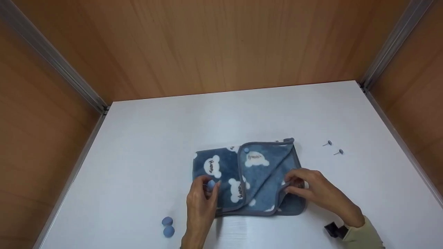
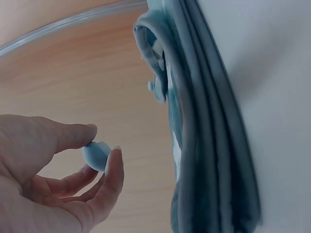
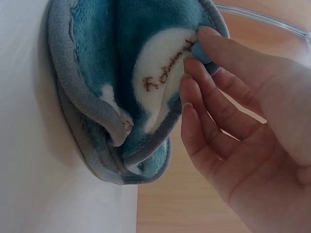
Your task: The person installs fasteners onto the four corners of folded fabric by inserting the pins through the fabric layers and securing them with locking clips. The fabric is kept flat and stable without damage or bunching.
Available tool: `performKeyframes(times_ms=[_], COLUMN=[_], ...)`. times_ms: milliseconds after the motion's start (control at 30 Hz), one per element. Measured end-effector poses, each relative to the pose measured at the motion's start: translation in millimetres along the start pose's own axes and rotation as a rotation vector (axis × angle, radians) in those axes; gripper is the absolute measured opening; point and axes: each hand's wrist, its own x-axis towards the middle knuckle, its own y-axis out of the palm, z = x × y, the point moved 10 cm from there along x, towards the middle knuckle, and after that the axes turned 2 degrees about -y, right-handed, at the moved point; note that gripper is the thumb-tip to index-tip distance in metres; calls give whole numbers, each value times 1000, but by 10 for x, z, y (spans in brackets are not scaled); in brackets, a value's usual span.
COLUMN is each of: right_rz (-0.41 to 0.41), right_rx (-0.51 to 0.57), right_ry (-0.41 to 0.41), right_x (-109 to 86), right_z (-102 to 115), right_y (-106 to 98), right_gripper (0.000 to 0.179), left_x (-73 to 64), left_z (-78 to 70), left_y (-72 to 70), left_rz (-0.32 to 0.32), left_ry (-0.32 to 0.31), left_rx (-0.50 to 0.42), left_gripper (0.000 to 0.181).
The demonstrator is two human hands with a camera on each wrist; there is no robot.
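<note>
A folded blue blanket with grey edging and white bear shapes lies on the table. My left hand pinches a small blue round cap between thumb and fingertips, above the blanket's left part. At the other side, my right hand grips a lifted edge of the top layer. In the right wrist view, a blue round piece shows between the thumb and fingers at that edge. Another blue cap sits near the upper corner of the turned-over flap.
Two blue round caps lie together on the white table at the left front. To the right of the blanket are two pins with round heads. A black object is by the right sleeve. Wooden panels surround the table.
</note>
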Motion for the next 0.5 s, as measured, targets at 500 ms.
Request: performKeyframes(times_ms=[500], right_rz=[2], right_rx=[7], right_ry=[-10], right_x=[-4], right_z=[-18], right_y=[12], right_gripper=[20], left_x=[-40], left_z=[-263], left_y=[145], left_rz=[-19], left_ry=[156], left_rx=[-57], left_gripper=[23])
